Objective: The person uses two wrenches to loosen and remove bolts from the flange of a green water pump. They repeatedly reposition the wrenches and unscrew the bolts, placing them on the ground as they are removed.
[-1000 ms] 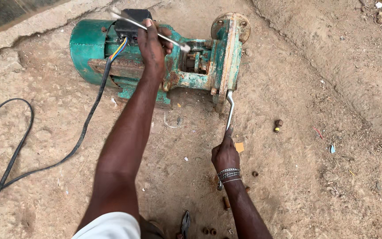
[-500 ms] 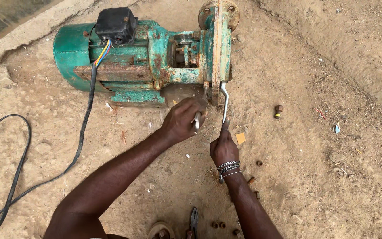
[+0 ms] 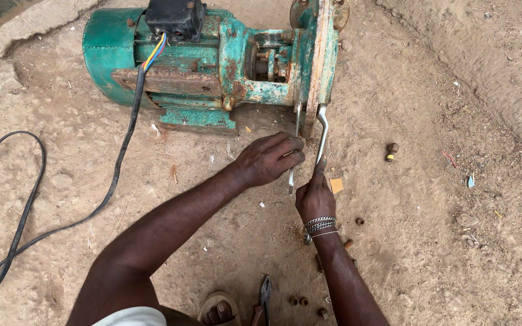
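A rusty green electric motor pump [image 3: 212, 66] lies on its side on the dirt. My left hand [image 3: 267, 160] grips a slim wrench [image 3: 294, 145] whose head reaches up to the lower edge of the pump's round flange [image 3: 321, 54]. My right hand [image 3: 315, 196], with metal bangles on the wrist, holds a second bent wrench [image 3: 322, 136] set against the same flange edge, just right of the first one. Both hands sit close together below the flange.
A black cable [image 3: 113, 181] runs from the black terminal box [image 3: 175, 17] across the dirt to the left. Pliers [image 3: 264, 297] and several small nuts [image 3: 302, 300] lie near my sandalled foot [image 3: 217, 311]. A bolt [image 3: 391, 150] rests to the right. A concrete kerb [image 3: 19, 30] is at upper left.
My left hand came down from the top of the pump to the flange's lower edge with the slim wrench. My right hand stayed on the bent wrench. The view moved closer.
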